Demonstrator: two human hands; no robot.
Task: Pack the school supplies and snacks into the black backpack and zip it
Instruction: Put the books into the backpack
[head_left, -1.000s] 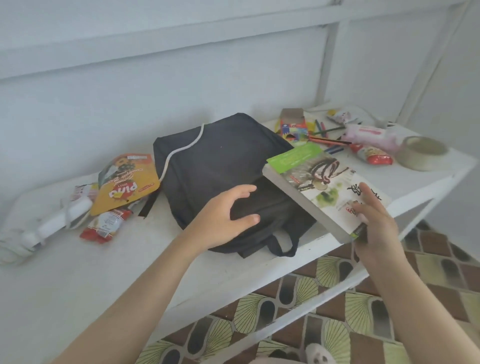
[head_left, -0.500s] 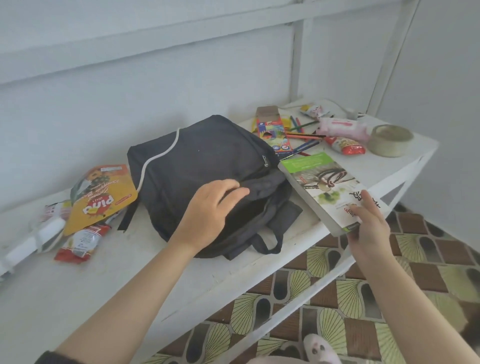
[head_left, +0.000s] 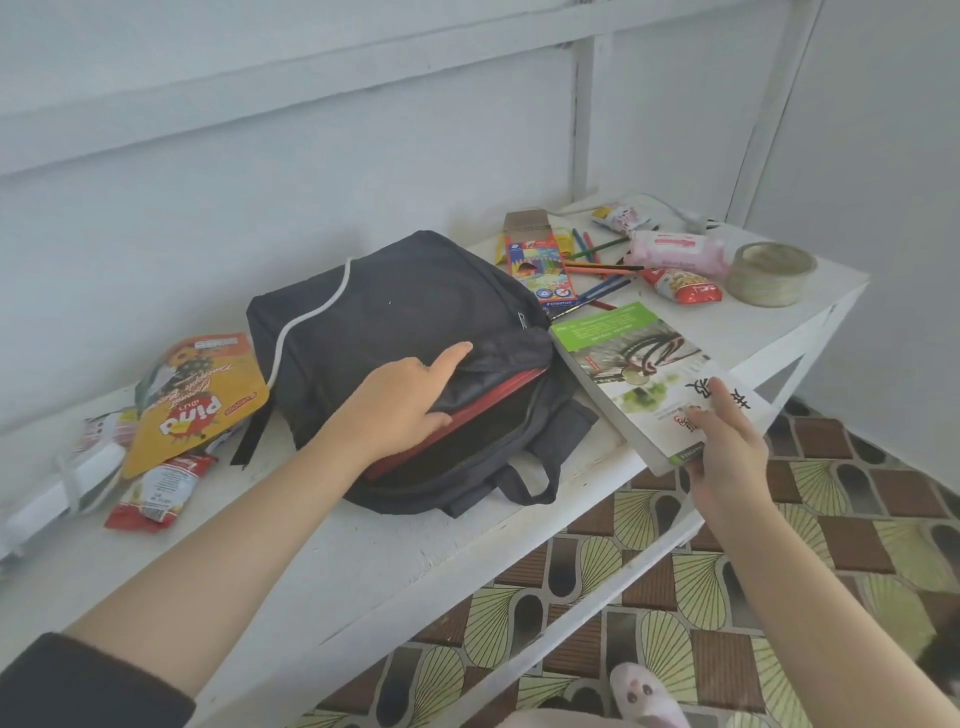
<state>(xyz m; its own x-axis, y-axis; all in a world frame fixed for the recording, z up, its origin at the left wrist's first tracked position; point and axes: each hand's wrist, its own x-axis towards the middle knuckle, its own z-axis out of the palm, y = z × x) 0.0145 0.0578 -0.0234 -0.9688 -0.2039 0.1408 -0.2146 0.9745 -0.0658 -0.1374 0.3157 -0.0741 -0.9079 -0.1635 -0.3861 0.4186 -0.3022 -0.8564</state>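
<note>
Right now the black backpack (head_left: 395, 312) lies flat on the white bench (head_left: 363, 561), its unzipped mouth facing the person. The left hand (head_left: 400, 405) has its grip closed on the upper flap of that mouth, fingers on top and thumb at the edge, holding it up so that a red flat thing (head_left: 483, 400) shows inside. Just right of the backpack a book (head_left: 634, 364) with a green band rests at the bench edge; the right hand (head_left: 727, 447) has its grip pinched on the near corner. Behind lie a coloured pencil box (head_left: 540, 270), loose pencils (head_left: 597, 267), a pink pack (head_left: 675, 249), a red snack packet (head_left: 685, 285) and a tape roll (head_left: 771, 273); a yellow pouch (head_left: 197, 400) lies left of the backpack
</note>
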